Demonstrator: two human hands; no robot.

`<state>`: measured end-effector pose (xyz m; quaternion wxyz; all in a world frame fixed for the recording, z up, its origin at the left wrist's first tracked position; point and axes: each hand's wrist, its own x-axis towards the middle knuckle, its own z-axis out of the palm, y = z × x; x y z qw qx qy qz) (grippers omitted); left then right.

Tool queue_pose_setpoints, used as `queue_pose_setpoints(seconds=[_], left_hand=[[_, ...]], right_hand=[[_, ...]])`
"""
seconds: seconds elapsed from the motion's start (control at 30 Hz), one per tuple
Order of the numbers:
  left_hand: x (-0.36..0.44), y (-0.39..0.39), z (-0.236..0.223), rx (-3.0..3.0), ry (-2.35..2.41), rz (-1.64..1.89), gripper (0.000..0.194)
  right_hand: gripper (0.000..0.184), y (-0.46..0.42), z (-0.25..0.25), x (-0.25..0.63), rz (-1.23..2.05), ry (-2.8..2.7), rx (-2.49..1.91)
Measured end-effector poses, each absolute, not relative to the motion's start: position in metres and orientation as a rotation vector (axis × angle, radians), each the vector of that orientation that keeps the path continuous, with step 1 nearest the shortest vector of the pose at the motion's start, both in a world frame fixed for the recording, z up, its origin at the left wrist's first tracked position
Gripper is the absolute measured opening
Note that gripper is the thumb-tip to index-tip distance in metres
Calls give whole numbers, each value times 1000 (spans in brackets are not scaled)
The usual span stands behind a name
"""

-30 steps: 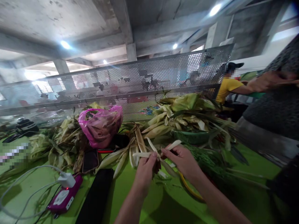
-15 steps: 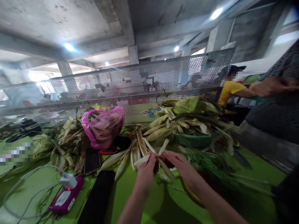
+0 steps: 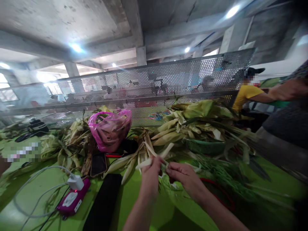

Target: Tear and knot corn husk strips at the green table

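Pale corn husk strips [image 3: 168, 150] fan out from a bundle above the green table [image 3: 166, 208]. My left hand [image 3: 150, 176] is closed on the bundle's middle, with strips sticking out at the left and top. To its right, my right hand [image 3: 184, 175] pinches the lower right part of the same husk strips, thumb against fingers. The exact spot where the strips meet is blurred and partly covered by my fingers. Beneath my hands lie some light green scraps [image 3: 169, 183].
Husks [image 3: 168, 136] heap up behind, partly over a green basket [image 3: 204, 147]. A pink plastic bag [image 3: 109, 128], phone [image 3: 98, 165], black case [image 3: 104, 202] and purple power strip [image 3: 73, 199] stand left. Feathery greens [image 3: 223, 176] and a red ring [image 3: 220, 192] lie right; another person's hand [image 3: 288, 89] shows beyond.
My right hand has shifted from the upper right strip to lower on the bundle, its fingers now pinching there. The whole view has swung slightly left. A hand has appeared at the left edge.
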<state>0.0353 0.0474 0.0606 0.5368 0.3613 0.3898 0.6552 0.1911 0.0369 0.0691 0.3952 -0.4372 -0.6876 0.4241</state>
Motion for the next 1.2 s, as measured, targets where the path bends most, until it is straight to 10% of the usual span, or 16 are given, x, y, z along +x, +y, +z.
queue_pose_setpoints(seconds=[1.2], left_hand=[[33,25,55,1175,763,1184,26]], right_hand=[[31,35,77,191,1104,-1480,-1022]])
